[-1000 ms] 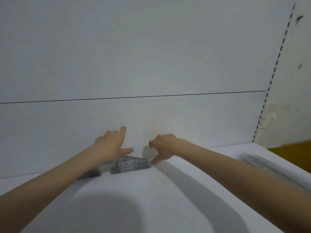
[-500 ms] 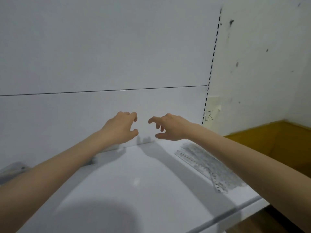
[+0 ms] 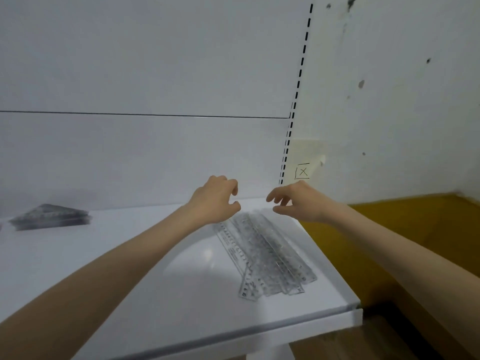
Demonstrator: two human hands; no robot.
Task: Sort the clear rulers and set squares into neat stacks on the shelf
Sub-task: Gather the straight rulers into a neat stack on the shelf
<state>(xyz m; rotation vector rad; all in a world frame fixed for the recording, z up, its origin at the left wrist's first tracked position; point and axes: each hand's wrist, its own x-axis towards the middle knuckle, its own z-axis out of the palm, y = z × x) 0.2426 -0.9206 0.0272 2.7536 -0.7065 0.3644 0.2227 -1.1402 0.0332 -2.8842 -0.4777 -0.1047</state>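
Rulers (image 3: 262,253) fanned at right edge of shelf (image 3: 155,294), long axis back-to-front; far ends just under left grip (image 3: 214,201), right grip (image 3: 298,203) beside; both loosely curled, empty.

- Two hands: left hand (image 3: 215,201) and right hand (image 3: 298,202).
- One shelf (image 3: 181,294), white.
- One loose pile of clear rulers (image 3: 262,253), right side of the shelf. At least four overlap; the exact number cannot be told.
- One stack of set squares (image 3: 52,216), far left. It is blurred, so the pieces cannot be counted.
- One slotted upright (image 3: 298,81), far right.
- One paper label (image 3: 302,172) with a boxed X, beside the upright.
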